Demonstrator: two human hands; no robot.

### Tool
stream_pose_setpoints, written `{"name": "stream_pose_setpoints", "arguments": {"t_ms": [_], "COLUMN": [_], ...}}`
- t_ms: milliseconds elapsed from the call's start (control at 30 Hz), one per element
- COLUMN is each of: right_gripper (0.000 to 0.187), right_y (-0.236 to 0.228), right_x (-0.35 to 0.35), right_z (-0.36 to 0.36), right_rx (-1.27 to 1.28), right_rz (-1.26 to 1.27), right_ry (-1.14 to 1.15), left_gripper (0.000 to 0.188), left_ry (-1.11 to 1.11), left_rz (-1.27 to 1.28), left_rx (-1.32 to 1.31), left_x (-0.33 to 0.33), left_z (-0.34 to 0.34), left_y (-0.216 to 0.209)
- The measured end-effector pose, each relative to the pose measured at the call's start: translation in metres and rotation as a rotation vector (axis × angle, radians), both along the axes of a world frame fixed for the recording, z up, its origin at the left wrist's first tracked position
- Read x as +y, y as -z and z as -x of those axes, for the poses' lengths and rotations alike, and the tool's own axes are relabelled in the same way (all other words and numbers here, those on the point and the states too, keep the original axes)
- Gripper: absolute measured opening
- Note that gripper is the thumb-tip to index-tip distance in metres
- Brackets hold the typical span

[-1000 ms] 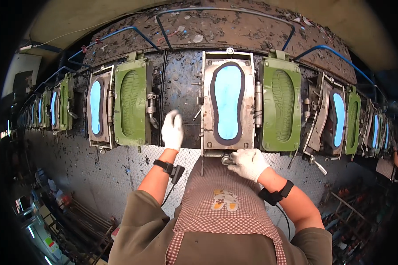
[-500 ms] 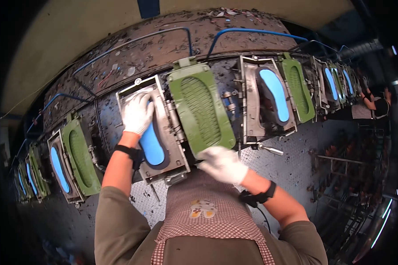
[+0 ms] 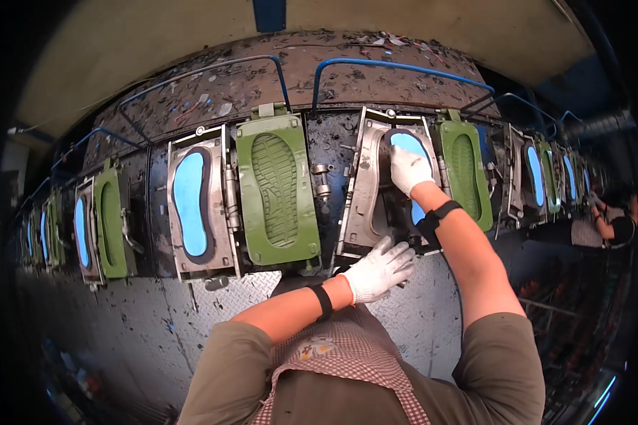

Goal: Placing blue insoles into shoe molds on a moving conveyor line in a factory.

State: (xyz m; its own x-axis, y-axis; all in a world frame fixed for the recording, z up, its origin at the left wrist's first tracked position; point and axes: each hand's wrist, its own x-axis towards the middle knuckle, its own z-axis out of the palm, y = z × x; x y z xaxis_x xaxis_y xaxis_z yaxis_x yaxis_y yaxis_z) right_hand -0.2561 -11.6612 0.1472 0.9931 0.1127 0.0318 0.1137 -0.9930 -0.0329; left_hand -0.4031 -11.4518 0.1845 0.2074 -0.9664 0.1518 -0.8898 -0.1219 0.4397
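My right hand (image 3: 410, 170), in a white glove, is closed over the upper part of a shoe sole (image 3: 418, 210) with a bright blue face and dark rim. This sole lies across the right side of an open metal mould (image 3: 365, 191), beside its bare cavity; my forearm and glove hide part of it. Low in front of that mould's near edge, my left hand (image 3: 381, 270), also gloved, has its fingers spread and holds nothing. In the mould to the left, another blue-faced sole (image 3: 191, 205) lies within its frame. Its green lid (image 3: 276, 191) is folded open, showing a tread pattern.
More open moulds with green lids (image 3: 465, 173) line the bench both ways. Blue tube rails (image 3: 404, 64) stand behind, before a brown surface (image 3: 241, 78) strewn with scraps. Metal floor plate (image 3: 149, 333) lies in front. Another person (image 3: 602, 223) works far right.
My view has shifted right along the row. My left hand has left the left mould's sole and come to the right mould's near edge; my right hand has moved up onto the right mould's sole.
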Motion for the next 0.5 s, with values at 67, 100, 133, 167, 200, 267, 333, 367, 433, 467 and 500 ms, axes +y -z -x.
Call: {"name": "stream_pose_setpoints", "arguments": {"t_ms": [67, 100, 133, 167, 200, 267, 333, 367, 433, 467, 500], "right_gripper": [0.023, 0.024, 0.025, 0.027, 0.027, 0.026, 0.026, 0.026, 0.029, 0.029, 0.029], "right_y": [-0.012, -0.014, -0.015, -0.015, -0.014, -0.014, -0.017, -0.02, -0.01, -0.008, -0.008], "right_x": [-0.005, -0.006, -0.006, -0.015, -0.021, -0.022, -0.025, -0.019, -0.03, -0.038, -0.038], "right_z": [0.0, 0.002, 0.003, 0.003, 0.003, 0.002, 0.0, -0.003, -0.003, -0.008, -0.008], "right_rx": [0.053, 0.067, 0.083, 0.092, 0.09, 0.108, 0.159, 0.152, 0.122, 0.118, 0.154], "right_rz": [-0.152, -0.214, -0.277, -0.288, -0.297, -0.353, -0.363, -0.37, -0.423, -0.428, -0.441], "right_ry": [0.105, 0.106, 0.106, 0.096, 0.086, 0.089, 0.114, 0.085, 0.079, 0.087, 0.1], "left_gripper": [0.069, 0.067, 0.066, 0.066, 0.067, 0.067, 0.064, 0.069, 0.074, 0.075, 0.075], "left_ry": [-0.089, -0.159, -0.269, -0.404, -0.544, -0.945, -1.392, -1.415, -1.429, -1.413, -1.366], "left_rz": [0.016, 0.033, 0.028, 0.029, 0.029, 0.068, 0.285, 0.22, 0.057, -0.024, -0.022], "left_rx": [0.006, 0.024, 0.061, 0.062, 0.056, 0.056, 0.876, 0.725, 0.651, 0.718, 0.852], "left_x": [-0.012, -0.013, -0.014, -0.018, -0.019, -0.016, -0.02, -0.007, -0.015, -0.041, -0.058], "left_z": [0.007, 0.014, 0.018, 0.018, 0.013, 0.014, 0.009, 0.01, 0.015, 0.018, 0.025], "left_y": [0.023, 0.031, 0.04, 0.034, 0.024, 0.017, -0.003, 0.021, 0.041, 0.025, 0.025]}}
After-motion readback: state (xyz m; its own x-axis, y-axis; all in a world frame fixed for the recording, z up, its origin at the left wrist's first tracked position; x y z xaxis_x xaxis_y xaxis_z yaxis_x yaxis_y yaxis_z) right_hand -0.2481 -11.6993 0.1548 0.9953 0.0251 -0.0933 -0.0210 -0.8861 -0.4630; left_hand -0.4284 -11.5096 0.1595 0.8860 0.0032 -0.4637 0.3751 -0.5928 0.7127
